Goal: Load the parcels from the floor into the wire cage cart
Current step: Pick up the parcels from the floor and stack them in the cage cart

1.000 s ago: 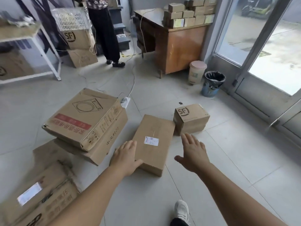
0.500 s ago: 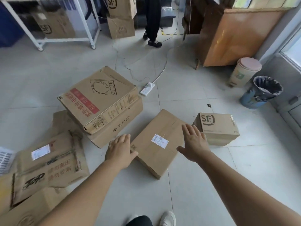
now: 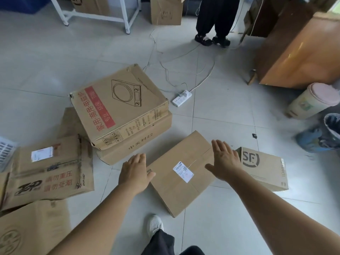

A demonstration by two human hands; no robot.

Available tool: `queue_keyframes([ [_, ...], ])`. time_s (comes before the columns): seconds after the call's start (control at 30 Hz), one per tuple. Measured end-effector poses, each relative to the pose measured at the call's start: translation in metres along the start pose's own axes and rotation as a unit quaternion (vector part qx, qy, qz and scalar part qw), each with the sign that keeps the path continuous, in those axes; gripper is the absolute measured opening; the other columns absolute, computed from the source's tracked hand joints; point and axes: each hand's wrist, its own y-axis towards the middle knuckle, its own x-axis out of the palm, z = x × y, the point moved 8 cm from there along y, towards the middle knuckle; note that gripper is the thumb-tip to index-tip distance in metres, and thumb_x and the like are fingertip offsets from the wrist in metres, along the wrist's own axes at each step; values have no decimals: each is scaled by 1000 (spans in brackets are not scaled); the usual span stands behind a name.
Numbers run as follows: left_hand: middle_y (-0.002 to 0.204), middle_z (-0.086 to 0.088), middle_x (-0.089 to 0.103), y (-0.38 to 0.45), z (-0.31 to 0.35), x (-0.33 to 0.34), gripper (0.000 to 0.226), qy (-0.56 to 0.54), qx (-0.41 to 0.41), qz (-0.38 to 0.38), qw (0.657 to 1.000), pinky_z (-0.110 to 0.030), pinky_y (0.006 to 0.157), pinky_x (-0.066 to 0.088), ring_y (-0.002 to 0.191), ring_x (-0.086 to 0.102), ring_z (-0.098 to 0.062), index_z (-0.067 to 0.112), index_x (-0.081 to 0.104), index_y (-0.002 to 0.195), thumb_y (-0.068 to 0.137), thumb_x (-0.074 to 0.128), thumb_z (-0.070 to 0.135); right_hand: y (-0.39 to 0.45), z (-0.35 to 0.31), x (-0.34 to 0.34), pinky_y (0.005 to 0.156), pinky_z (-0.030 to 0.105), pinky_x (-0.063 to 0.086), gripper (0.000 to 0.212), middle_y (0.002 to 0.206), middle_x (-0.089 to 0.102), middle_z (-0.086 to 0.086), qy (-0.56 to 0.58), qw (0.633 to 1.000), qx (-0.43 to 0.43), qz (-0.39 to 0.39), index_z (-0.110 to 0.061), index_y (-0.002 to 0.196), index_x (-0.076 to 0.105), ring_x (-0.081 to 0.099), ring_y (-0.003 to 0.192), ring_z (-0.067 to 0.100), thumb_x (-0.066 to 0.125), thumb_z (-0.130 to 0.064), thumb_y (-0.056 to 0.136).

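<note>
Left hand: open, palm down, fingers at the left edge of the flat labelled parcel; nothing gripped. Right hand: open, fingers spread, hovering over the parcel's right edge; empty.
Parcel: flat on the tiled floor, dead centre, white label up.
Neighbours: SF parcel at 3 o'clock; stacked cooker box at 10 o'clock.
Handling: likely best clasped by opposite long edges and lifted level. Cage cart not in view.

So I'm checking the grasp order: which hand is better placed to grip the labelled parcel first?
Left. The left hand already rests at the labelled parcel's left edge; the right hand hovers open above it.
</note>
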Motion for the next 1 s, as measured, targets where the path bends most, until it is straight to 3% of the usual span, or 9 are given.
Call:
queue_keyframes([
  [0.37, 158, -7, 20, 51, 24, 67, 78, -33, -128, -32, 991, -34, 114, 22, 145, 19, -22, 9, 12, 153, 95, 45, 50, 115, 61, 44, 119, 40, 11, 94, 163, 4, 1, -10, 997, -64, -50, -15, 156, -1, 2, 150, 22, 57, -51, 91],
  [0.67, 156, -11, 25, 68, 70, 188, 79, -101, -276, -70, 953, -38, 112, 27, 142, 26, -27, 6, 17, 151, 93, 52, 47, 207, 140, 128, 118, 41, 14, 95, 162, 8, 1, -47, 984, -120, -123, -15, 155, 2, 6, 149, 24, 60, -51, 89],
  [0.8, 152, -13, 31, 85, 75, 227, 76, -123, -299, -66, 944, -40, 108, 32, 137, 33, -30, 4, 21, 149, 92, 54, 44, 238, 153, 172, 116, 42, 19, 95, 160, 13, 3, -56, 981, -129, -135, -13, 155, 4, 11, 148, 24, 62, -49, 88],
  [1.0, 155, -13, 24, 116, 54, 298, 81, -150, -332, -60, 929, -40, 109, 30, 139, 30, -30, 6, 13, 152, 93, 53, 45, 282, 169, 244, 114, 41, 22, 95, 159, 14, 3, -80, 979, -121, -147, -12, 154, 4, 14, 147, 25, 61, -50, 89],
])
